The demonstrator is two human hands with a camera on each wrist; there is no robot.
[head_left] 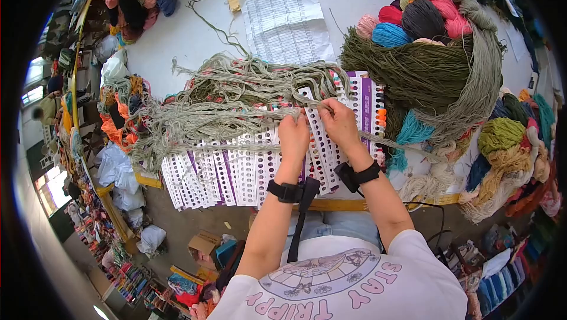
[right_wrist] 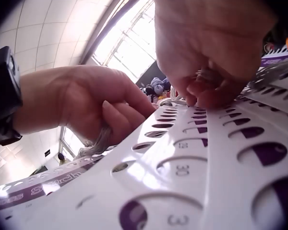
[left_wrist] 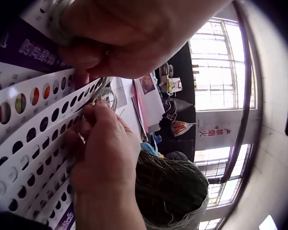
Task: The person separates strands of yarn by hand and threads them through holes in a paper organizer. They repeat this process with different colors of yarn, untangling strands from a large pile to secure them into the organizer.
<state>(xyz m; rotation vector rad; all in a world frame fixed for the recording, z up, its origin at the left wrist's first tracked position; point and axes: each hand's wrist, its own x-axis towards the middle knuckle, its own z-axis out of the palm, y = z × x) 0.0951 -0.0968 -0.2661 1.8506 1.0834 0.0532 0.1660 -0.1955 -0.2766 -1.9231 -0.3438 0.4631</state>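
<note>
Both hands work close together at the upper ends of white punched thread cards [head_left: 264,169], which lie overlapped in a row. My left hand [head_left: 293,137], fingers curled, grips grey-green thread [head_left: 236,114] whose loose strands spread to the left over the cards. In the right wrist view, a grey bundle shows under the left hand [right_wrist: 98,108]. My right hand [head_left: 341,124] pinches strands of the same thread by the card holes, just right of the left hand. Thread shows between the right hand's [right_wrist: 211,52] curled fingers. Numbers are printed by the holes.
A large dark green skein [head_left: 407,72] and a grey skein [head_left: 475,78] lie at the right, with coloured yarn balls behind. A printed sheet [head_left: 286,25] lies at the back of the white table [head_left: 195,16]. More yarn [head_left: 502,137] hangs by the right edge.
</note>
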